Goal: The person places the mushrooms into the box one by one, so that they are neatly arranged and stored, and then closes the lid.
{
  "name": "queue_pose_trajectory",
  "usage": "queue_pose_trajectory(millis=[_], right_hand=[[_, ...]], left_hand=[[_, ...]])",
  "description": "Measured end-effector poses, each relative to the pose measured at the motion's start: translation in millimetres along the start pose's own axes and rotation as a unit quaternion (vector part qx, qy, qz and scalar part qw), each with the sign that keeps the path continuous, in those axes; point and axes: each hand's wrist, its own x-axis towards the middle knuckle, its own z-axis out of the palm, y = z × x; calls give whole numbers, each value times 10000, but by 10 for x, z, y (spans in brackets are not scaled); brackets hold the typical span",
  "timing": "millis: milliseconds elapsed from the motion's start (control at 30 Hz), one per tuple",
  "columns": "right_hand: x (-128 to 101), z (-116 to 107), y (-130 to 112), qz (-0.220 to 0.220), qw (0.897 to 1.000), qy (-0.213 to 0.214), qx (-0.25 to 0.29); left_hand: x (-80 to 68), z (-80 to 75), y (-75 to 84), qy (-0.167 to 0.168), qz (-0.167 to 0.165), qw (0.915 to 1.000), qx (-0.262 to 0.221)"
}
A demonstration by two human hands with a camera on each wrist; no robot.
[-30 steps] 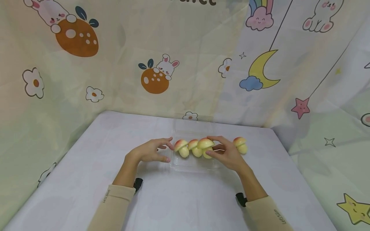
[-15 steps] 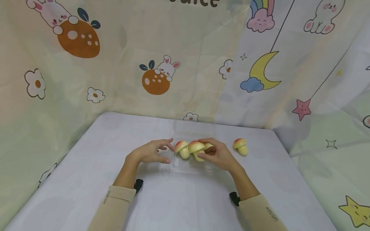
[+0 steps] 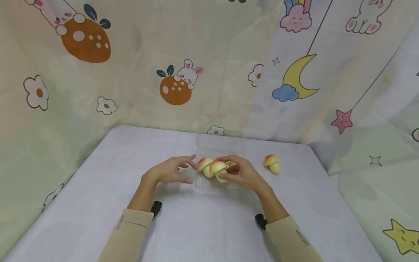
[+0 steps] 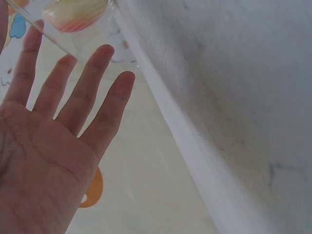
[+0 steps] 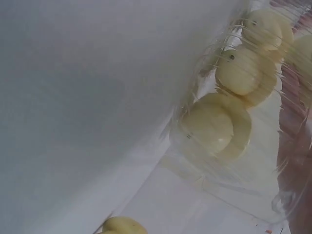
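Observation:
A clear plastic box (image 3: 204, 189) stands on the table, its transparent lid (image 3: 220, 143) raised behind it. Inside lie several toy mushrooms with red-yellow caps; the leftmost mushroom (image 3: 204, 163) shows best, and another mushroom (image 3: 232, 165) is partly hidden by my hand. My right hand (image 3: 240, 173) pinches a mushroom (image 3: 218, 167) between thumb and fingers above the box. Through the wall in the right wrist view, a row of mushrooms (image 5: 239, 70) appears. My left hand (image 3: 171, 171) is at the box's left side, fingers spread, fingertips at its edge; contact cannot be told.
A single mushroom (image 3: 272, 163) lies on the white tablecloth (image 3: 203, 225) right of the box. Behind the table hangs a printed cloth (image 3: 131, 72) with cartoon figures.
My right hand has moved left over the box with its mushroom, which now overlaps the leftmost one in the head view. My left hand has stayed almost still.

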Motion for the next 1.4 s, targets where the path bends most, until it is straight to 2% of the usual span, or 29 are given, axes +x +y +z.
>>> queue_pose_trajectory(millis=[300,500,767,967,1400], right_hand=[[27,41,-8,-20,9998,-180,-10],[40,63,-10,-50,9990,-403,-202],[38,75,26,-58,9983,-434,-396],[17,79,35,-18,9973,-522,-517],[-6,132,62,142,9892,-457,-1384]], left_hand=[[16,-3,-26,-21,-32,10000,-29],[29,-2,-38,-25,-5,10000,-56],[20,7,-47,-24,63,10000,-36],[17,12,-31,-19,-27,10000,-62],[10,7,-16,7,-9,10000,-45]])
